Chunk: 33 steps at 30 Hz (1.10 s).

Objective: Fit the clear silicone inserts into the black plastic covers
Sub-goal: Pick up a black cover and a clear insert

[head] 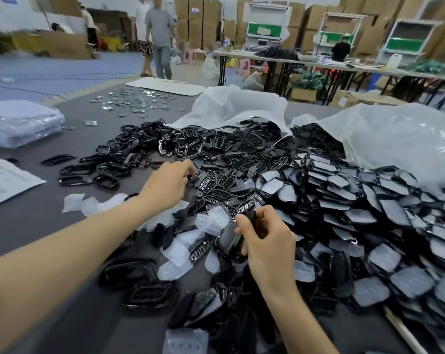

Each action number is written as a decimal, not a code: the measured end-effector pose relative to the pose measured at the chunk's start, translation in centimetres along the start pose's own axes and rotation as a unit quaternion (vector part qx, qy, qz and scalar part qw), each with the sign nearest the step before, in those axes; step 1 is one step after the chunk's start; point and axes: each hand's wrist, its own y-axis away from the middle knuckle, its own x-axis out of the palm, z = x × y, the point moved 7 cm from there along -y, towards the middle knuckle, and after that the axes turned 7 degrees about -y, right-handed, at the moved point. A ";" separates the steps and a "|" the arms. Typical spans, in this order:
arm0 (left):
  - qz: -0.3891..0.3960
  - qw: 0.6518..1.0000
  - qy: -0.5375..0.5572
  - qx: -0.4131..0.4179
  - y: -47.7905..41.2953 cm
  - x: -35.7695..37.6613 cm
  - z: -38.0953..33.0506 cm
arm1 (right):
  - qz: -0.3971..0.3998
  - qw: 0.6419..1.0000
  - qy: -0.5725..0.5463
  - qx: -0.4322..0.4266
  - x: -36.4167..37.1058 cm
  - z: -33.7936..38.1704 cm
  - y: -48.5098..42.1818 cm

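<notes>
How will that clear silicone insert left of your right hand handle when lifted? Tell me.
The dimpled clear silicone insert looks thin, so probably floppy and light. Similar ones drape over black plastic covers, suggesting it bends easily. Lying flat, it shouldn't roll.

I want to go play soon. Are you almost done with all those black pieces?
Not nearly. Done: the big pile of covers with inserts fitted on the right. In hand: the right hand grips one black cover, and the left hand reaches into the heap of empty slotted covers. Left: that heap, plus loose clear inserts lying near the hands.
</notes>
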 end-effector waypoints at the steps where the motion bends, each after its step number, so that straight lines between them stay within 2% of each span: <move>1: 0.004 1.000 -0.013 0.005 0.4 0.5 -0.4 | 0.001 1.000 0.000 0.002 0.0 -0.1 0.0; 3: -0.014 1.000 -0.008 0.008 0.8 0.7 -0.9 | 0.005 1.000 -0.001 -0.001 0.1 -0.1 0.0; 5: -0.072 0.997 0.034 0.012 1.0 -1.1 -1.6 | 0.005 1.000 -0.001 -0.002 0.2 -0.2 0.0; 7: -0.116 0.986 0.118 -0.005 1.1 -3.6 -2.5 | 0.003 1.000 -0.007 0.006 0.1 -0.4 -0.1; 8: -0.135 0.972 0.190 -0.041 1.4 -4.6 -2.7 | -0.001 1.000 -0.016 0.012 0.1 -0.5 -0.1; 9: -0.156 0.937 0.296 -0.100 2.0 -5.3 -2.6 | -0.004 0.999 -0.029 0.019 0.0 -0.6 -0.1; 10: -0.166 0.875 0.428 -0.155 3.0 -5.2 -2.9 | -0.007 0.999 -0.045 0.026 0.0 -0.6 -0.2; 12: -0.126 0.720 0.654 -0.195 5.1 -3.3 -5.7 | -0.012 0.997 -0.066 0.032 -0.1 -0.5 -0.2; 13: -0.101 0.676 0.707 -0.183 6.2 -2.4 -7.4 | -0.014 0.997 -0.069 0.031 -0.1 -0.4 -0.2; 14: -0.085 0.663 0.726 -0.161 7.2 -1.7 -8.8 | -0.018 0.997 -0.068 0.028 -0.2 -0.3 -0.2; 16: -0.077 0.683 0.717 -0.116 8.5 -1.2 -10.4 | -0.031 0.997 -0.060 0.024 -0.4 -0.1 -0.3; 18: -0.082 0.738 0.665 -0.081 8.4 -0.7 -10.7 | -0.039 0.996 -0.069 0.032 -0.6 -0.3 -0.4; 20: -0.071 0.769 0.631 -0.074 8.3 -0.2 -10.7 | -0.033 0.994 -0.092 0.039 -0.4 -0.4 -0.3; 23: -0.061 0.773 0.627 -0.070 8.4 0.1 -10.7 | -0.024 0.987 -0.141 0.067 0.1 -0.4 -0.2; 27: -0.019 0.757 0.650 -0.068 8.4 0.6 -11.2 | -0.038 0.977 -0.190 0.094 -0.1 -0.8 -0.5; 31: -0.009 0.773 0.633 -0.033 8.6 0.2 -11.8 | -0.044 0.967 -0.218 0.124 -0.2 -0.8 -0.5; 33: -0.013 0.759 0.651 -0.031 8.6 0.2 -11.6 | -0.043 0.969 -0.206 0.132 -0.2 -0.8 -0.5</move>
